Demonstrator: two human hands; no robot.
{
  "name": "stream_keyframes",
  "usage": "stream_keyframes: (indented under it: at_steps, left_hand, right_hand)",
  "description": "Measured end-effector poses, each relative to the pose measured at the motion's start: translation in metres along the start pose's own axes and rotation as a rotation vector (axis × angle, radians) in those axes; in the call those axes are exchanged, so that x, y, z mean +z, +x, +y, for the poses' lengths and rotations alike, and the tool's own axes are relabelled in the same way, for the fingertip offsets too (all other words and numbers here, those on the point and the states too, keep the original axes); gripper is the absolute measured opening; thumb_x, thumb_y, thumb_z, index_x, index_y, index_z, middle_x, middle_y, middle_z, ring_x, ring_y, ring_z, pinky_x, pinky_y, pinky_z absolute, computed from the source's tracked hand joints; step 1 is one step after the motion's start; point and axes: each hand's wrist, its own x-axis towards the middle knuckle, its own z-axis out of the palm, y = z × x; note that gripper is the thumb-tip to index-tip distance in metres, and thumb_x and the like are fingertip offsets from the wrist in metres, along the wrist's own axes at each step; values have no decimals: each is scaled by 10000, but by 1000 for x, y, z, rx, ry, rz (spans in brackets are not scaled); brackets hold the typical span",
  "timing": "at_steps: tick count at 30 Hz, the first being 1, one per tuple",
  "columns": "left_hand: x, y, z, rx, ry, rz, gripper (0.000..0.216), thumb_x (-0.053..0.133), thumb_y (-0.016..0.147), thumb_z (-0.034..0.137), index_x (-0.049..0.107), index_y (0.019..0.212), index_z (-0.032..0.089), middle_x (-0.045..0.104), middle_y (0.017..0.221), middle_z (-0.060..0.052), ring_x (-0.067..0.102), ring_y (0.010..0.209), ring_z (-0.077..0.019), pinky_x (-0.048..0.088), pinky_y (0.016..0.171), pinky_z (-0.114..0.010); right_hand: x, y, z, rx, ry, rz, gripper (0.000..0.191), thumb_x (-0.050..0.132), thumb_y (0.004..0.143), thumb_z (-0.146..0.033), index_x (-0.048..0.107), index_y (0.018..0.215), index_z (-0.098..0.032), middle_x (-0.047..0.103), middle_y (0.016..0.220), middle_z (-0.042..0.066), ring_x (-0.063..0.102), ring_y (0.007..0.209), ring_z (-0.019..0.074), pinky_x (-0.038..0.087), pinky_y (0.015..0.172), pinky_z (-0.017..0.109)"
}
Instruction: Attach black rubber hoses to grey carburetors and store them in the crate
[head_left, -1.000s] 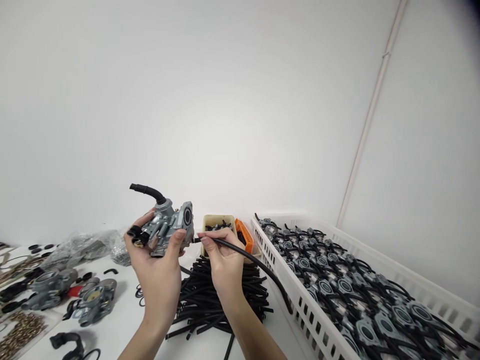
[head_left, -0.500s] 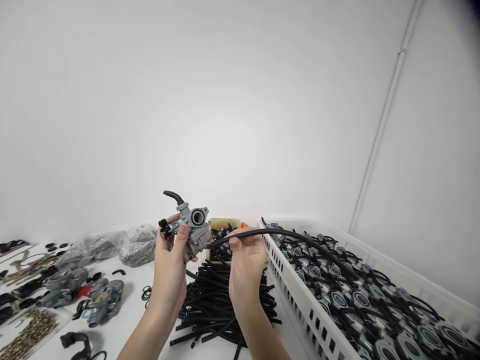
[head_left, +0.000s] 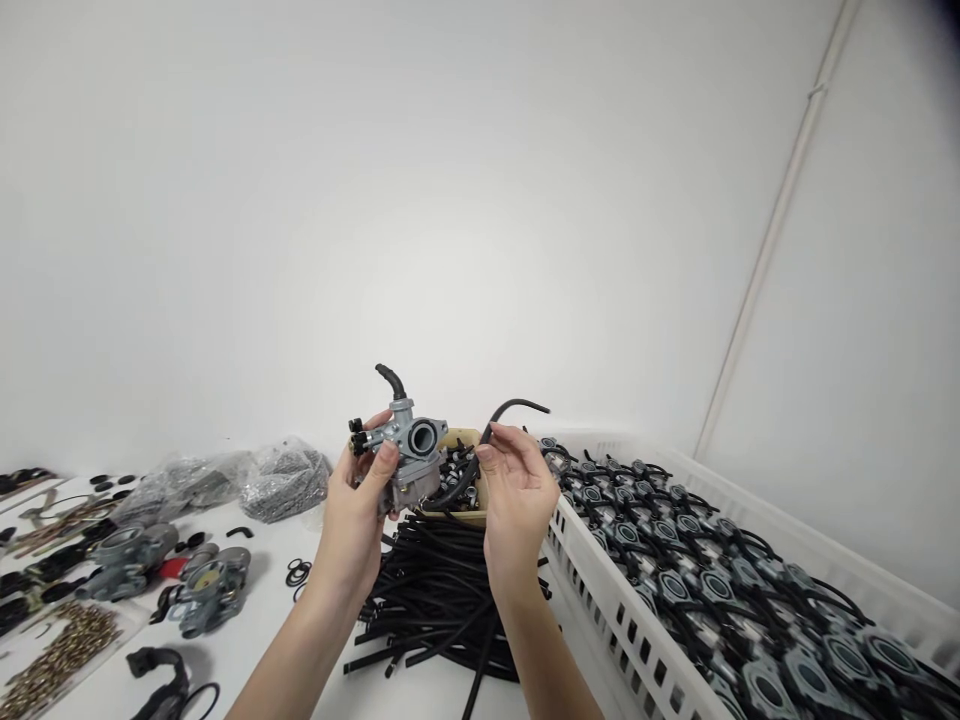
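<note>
Forearms [head_left: 300, 640] angle up past the pile of black hoses [head_left: 427, 590], and there's the grip: left hand [head_left: 356, 515] cups the carburetor [head_left: 416, 472] aloft, thumb across its front; right hand [head_left: 519, 500] pinches a bent hose [head_left: 459, 490] running to its lower side, yellowish tub [head_left: 465, 437] behind.

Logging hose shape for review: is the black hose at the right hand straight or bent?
Bent: the black hose curves up from low on the carburetor, then arches above the right hand.
</note>
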Motion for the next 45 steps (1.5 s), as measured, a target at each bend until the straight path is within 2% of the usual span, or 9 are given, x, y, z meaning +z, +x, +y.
stream_keyframes:
  at_steps: [4, 11, 18, 21, 30, 34, 39, 42, 45]
  left_hand:
    - [-2, 1, -2, -37, -12, -73, 697, 764, 665, 569, 575, 1254, 247, 668, 904, -25, 570, 673, -99, 380, 456, -144]
    - [-2, 1, -3, -65, -77, -175, 643, 710, 724, 572, 572, 1240, 215, 692, 1069, -66, 636, 1008, -217, 507, 698, -221]
    - [-12, 6, -1, -20, -84, -226, 600, 686, 734, 595, 603, 1196, 221, 711, 1044, -50, 645, 1008, -227, 520, 741, -250]
    - [-13, 7, -1, 3, -89, -226, 568, 678, 741, 594, 620, 1168, 223, 714, 1036, -44, 652, 985, -213, 520, 746, -242]
    - [-14, 7, 2, 49, 25, -227, 617, 689, 739, 574, 561, 1239, 235, 701, 1044, -59, 662, 909, -215, 518, 716, -258]
    - [-13, 4, 4, 53, 66, -219, 663, 709, 706, 584, 553, 1238, 220, 701, 1022, -62, 657, 853, -213, 502, 684, -261]
    - [-13, 5, 4, 48, 50, -245, 633, 674, 721, 617, 574, 1195, 210, 679, 1120, -83, 637, 993, -257, 490, 745, -281]
    - [-14, 6, 5, 24, 93, -276, 689, 683, 704, 629, 547, 1239, 218, 675, 1134, -90, 641, 987, -268, 487, 780, -313]
    - [-14, 6, 5, 34, 102, -275, 723, 700, 678, 638, 556, 1246, 215, 688, 1087, -94, 647, 956, -270, 481, 795, -327]
  right_hand:
    - [4, -3, 0, 98, 32, -60, 275, 805, 684, -304, 740, 913, -166, 718, 1021, 94, 698, 953, 221, 572, 882, 356]
    - [5, -4, -5, 169, 59, -203, 243, 790, 714, -329, 754, 906, -183, 774, 933, 72, 727, 894, 212, 598, 829, 330]
    - [3, 1, -17, 199, 134, -418, 204, 803, 701, -266, 750, 887, -202, 777, 961, 61, 725, 939, 206, 583, 889, 334]
    - [2, 3, -20, 213, 161, -458, 198, 800, 703, -258, 742, 886, -208, 775, 967, 56, 722, 943, 199, 580, 889, 329]
    - [-6, 9, -18, 345, 61, -441, 280, 847, 622, -257, 714, 860, -193, 751, 975, 62, 698, 896, 175, 563, 836, 300]
    - [-7, 10, -21, 389, 46, -476, 332, 881, 554, -261, 708, 827, -184, 746, 868, 47, 692, 825, 167, 564, 784, 284]
    - [-3, 6, -20, 333, 105, -425, 341, 888, 535, -274, 686, 796, -186, 731, 797, 33, 697, 766, 173, 581, 729, 287]
    - [0, 2, -19, 299, 98, -334, 384, 896, 511, -254, 676, 819, -186, 721, 765, 27, 704, 740, 179, 590, 684, 280]
    - [3, -3, -20, 259, 109, -273, 393, 884, 542, -260, 660, 858, -193, 737, 840, 47, 719, 728, 192, 604, 658, 293]
